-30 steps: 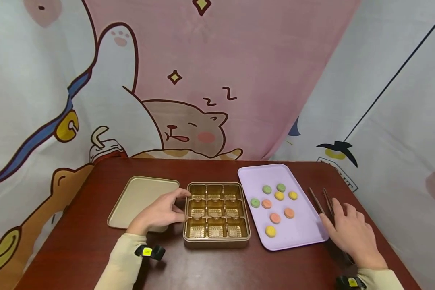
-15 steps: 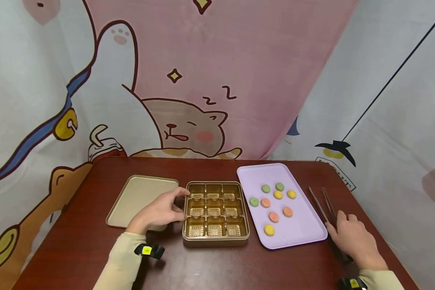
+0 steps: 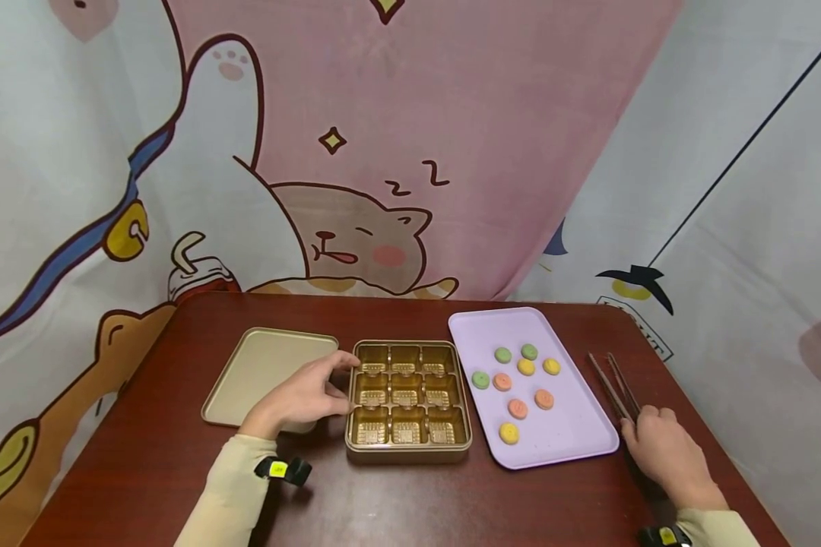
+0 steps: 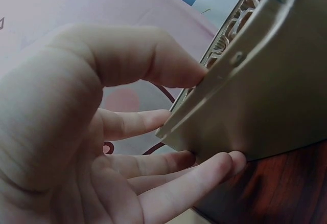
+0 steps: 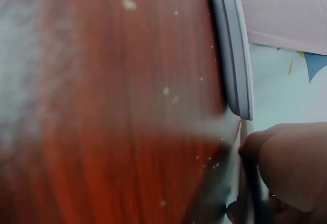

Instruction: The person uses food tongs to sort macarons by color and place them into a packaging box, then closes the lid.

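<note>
In the head view my left hand reaches to the left side of a gold square box with a gold insert of several square compartments. The left wrist view shows one fingertip at the box's rim and the other fingers stretched along its side wall. My right hand grips metal tongs at the table's right, their two arms apart and pointing away from me. In the right wrist view the tongs are a dark blur under the fingers.
Beside the box, a lilac tray bears several green, yellow and pink macarons. A flat gold lid lies at the left, partly behind the left hand. The dark red table backs onto a printed cloth.
The right hand has closed from spread fingers around the tongs and drawn slightly back, and the tong arms have come a little closer together. The left hand stays at the box.
</note>
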The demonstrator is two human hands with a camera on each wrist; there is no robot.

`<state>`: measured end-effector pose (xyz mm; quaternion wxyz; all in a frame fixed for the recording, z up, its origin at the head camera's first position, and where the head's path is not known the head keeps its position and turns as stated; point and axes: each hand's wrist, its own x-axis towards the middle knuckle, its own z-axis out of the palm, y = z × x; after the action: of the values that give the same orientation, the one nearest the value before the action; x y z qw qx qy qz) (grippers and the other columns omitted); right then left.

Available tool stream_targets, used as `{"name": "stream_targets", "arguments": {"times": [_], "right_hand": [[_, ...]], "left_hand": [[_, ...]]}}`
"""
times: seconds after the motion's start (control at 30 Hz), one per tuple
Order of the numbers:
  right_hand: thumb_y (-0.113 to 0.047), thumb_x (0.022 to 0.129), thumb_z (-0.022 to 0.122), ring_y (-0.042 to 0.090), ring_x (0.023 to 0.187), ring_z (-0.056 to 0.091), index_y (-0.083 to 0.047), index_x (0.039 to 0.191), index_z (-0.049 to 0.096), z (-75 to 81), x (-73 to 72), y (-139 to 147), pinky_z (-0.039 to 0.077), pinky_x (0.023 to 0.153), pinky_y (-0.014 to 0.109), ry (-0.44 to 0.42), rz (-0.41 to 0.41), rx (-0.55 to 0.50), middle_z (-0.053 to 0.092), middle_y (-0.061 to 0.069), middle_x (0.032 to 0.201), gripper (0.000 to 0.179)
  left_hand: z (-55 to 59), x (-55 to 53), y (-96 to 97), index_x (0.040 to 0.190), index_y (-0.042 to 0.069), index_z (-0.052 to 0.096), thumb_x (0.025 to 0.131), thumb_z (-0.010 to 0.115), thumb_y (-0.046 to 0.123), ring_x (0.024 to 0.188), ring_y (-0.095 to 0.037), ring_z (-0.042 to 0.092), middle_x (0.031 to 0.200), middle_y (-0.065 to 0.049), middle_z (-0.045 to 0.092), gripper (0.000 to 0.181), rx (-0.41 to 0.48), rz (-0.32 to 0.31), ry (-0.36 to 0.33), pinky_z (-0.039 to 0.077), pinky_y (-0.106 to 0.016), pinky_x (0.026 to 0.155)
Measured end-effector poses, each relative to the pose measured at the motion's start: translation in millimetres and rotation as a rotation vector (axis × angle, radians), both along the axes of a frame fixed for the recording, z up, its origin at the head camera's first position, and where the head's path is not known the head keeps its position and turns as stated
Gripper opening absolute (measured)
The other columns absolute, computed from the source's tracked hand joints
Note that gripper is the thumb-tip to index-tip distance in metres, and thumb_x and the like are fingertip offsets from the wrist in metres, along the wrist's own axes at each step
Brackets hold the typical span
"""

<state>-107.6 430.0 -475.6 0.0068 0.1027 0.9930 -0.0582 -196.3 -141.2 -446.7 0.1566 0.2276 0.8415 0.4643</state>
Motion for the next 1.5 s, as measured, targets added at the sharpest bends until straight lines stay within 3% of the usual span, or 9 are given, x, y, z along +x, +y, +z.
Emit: {"name": "stream_targets", "arguments": {"times": [0.3,0.47,0.7,0.83,1.03,1.3,1.5], "right_hand": [[-0.009,0.101,0.056,0.043,0.065,0.052,0.022,0.098,0.042,-4.7,9.0,-1.5,0.049,0.055,0.062,0.235,0.006,-0.036,0.039,0.039,0.092,0.034],[-0.010,0.100,0.061,0.048,0.076,0.054,0.025,0.107,0.045,-1.4,15.5,-3.5,0.050,0.065,0.066,0.308,0.080,-0.059,0.044,0.041,0.097,0.040],[-0.026,0.105,0.063,0.037,0.084,0.062,0.020,0.122,0.048,16.9,26.3,-10.2,0.055,0.074,0.064,0.154,0.127,-0.122,0.062,0.029,0.099,0.051],[-0.034,0.102,0.067,0.037,0.091,0.067,0.014,0.125,0.053,20.9,35.4,-15.8,0.057,0.080,0.065,0.091,0.172,-0.099,0.067,0.027,0.106,0.055],[-0.042,0.100,0.071,0.042,0.105,0.069,0.004,0.130,0.062,17.3,46.8,-19.6,0.056,0.086,0.066,0.072,0.239,-0.053,0.068,0.026,0.120,0.056],[-0.046,0.097,0.073,0.037,0.103,0.072,0.001,0.129,0.066,9.2,49.5,-19.9,0.058,0.085,0.062,0.043,0.285,-0.026,0.072,0.021,0.118,0.057],[-0.040,0.097,0.075,0.026,0.091,0.074,-0.003,0.124,0.068,6.7,48.2,-22.9,0.062,0.078,0.055,0.053,0.305,-0.036,0.076,0.013,0.109,0.046]], "left_hand": [[-0.2,-1.0,-0.8,0.144,0.001,0.051,0.083,0.079,0.004,0.093,-0.023,0.074,0.146,-0.025,0.053,0.068,0.012,-0.013,0.001,0.061,-0.029,0.078],[-0.1,-1.3,-0.6,0.144,-0.001,0.050,0.082,0.079,0.003,0.094,-0.023,0.074,0.146,-0.026,0.053,0.068,0.017,-0.017,0.003,0.061,-0.030,0.078],[-0.2,-1.0,-0.3,0.144,0.000,0.050,0.084,0.079,0.005,0.093,-0.021,0.074,0.146,-0.025,0.054,0.067,0.007,-0.005,0.002,0.061,-0.031,0.079],[0.7,-0.7,-0.2,0.145,0.001,0.050,0.085,0.080,0.005,0.093,-0.021,0.074,0.145,-0.025,0.055,0.067,0.006,-0.001,0.000,0.061,-0.031,0.079],[2.0,-0.8,-0.2,0.145,-0.001,0.050,0.083,0.080,0.005,0.093,-0.023,0.074,0.145,-0.027,0.054,0.069,0.022,-0.010,-0.005,0.061,-0.031,0.079],[1.6,-1.3,-0.4,0.144,-0.001,0.049,0.083,0.080,0.004,0.093,-0.023,0.074,0.146,-0.027,0.053,0.069,0.033,-0.016,-0.006,0.061,-0.030,0.079],[1.1,-0.9,0.0,0.145,0.000,0.050,0.084,0.080,0.004,0.094,-0.022,0.074,0.145,-0.025,0.054,0.069,0.020,-0.001,-0.014,0.062,-0.031,0.079]]}}
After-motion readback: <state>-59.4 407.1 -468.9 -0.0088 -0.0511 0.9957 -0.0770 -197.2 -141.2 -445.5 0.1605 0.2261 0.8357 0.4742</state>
